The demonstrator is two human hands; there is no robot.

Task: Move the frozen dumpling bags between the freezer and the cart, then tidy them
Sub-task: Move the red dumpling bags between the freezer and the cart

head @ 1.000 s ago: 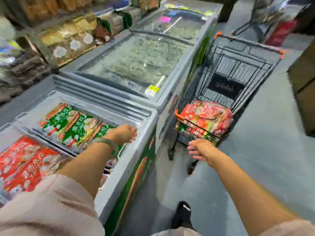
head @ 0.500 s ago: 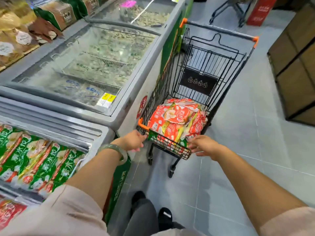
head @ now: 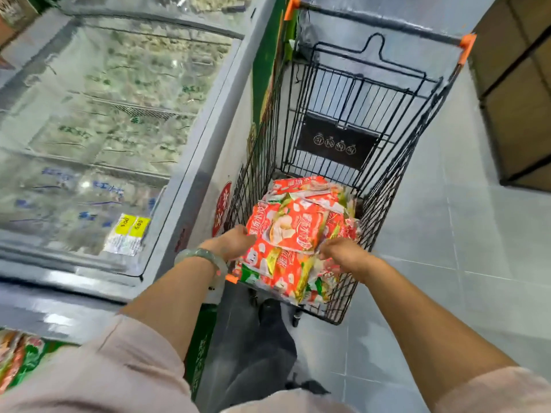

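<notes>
Two pale-sleeved arms reach forward. The left hand (head: 231, 241), with a green bracelet (head: 202, 256) on its wrist, meets the left edge of the dumpling bags (head: 290, 231). Its fingertips are hidden by the packets, so I cannot tell whether it clamps them. The right hand (head: 343, 254) has its fingers curled onto the right edge of the same pile. The red and orange bags are stacked at the near end of the cart (head: 384, 210), against its near wall. Just beside the cart's left side stands the freezer (head: 205, 162), with yellow price labels (head: 128, 234) at the near right corner of its glass lid.
</notes>
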